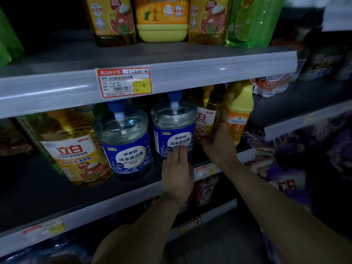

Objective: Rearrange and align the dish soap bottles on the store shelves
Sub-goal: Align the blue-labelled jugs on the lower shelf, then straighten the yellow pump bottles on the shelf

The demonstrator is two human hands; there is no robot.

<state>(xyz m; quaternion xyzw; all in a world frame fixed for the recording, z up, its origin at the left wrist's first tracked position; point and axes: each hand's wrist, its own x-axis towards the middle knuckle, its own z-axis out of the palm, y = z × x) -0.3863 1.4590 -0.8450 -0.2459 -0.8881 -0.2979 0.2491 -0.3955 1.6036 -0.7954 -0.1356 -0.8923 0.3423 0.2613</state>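
Observation:
On the middle shelf [57, 189] stand a big amber soap jug [70, 145], two round clear jugs with blue labels and blue pumps [125, 141] [174, 124], a slim amber bottle [204, 121] and a yellow-orange bottle [238, 111]. My left hand [178, 174] lies flat, fingers together, against the front of the right blue-label jug. Fingers of my right hand [219, 145] wrap the lower part of the yellow-orange bottle, touching the slim amber bottle beside it.
The upper shelf carries amber bottles [112, 20] [207, 20], a yellow jug [162, 20] and a green bottle [247, 21]. A red price tag [123, 82] hangs on its rail. Purple refill packs [285, 180] sit lower right. The scene is dim.

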